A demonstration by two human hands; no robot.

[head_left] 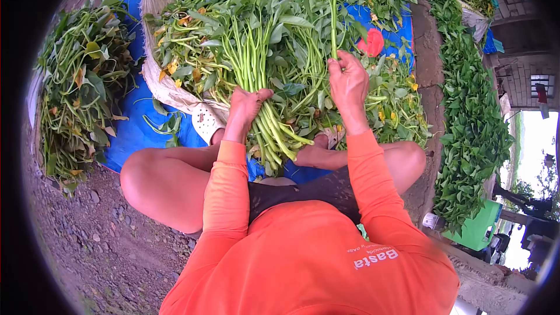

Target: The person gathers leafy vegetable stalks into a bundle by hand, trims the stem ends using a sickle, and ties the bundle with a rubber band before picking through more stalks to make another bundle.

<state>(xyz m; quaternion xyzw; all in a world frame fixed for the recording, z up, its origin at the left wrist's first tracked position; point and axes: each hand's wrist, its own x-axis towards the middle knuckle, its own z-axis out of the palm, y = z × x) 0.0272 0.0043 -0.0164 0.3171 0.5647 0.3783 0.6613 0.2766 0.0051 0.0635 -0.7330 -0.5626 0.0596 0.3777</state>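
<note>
My left hand [247, 108] is wrapped round a thick bunch of water spinach [248, 61], its leaves pointing away from me and its cut stem ends hanging over my lap. To the right, my right hand [350, 84] pinches the lower end of a single long water spinach stem [333, 17], which stands apart from the bunch. Beyond both hands spreads a big heap of loose water spinach [198, 3], with some yellowed leaves, on a pale sack [153, 61].
A blue tarp [137, 116] lies under the sack. On the left is another pile of greens [81, 93], with several yellow leaves. A long row of leafy bunches [466, 122] runs along the right. Beyond it are a green crate [475, 227] and gravel ground [111, 245] at lower left.
</note>
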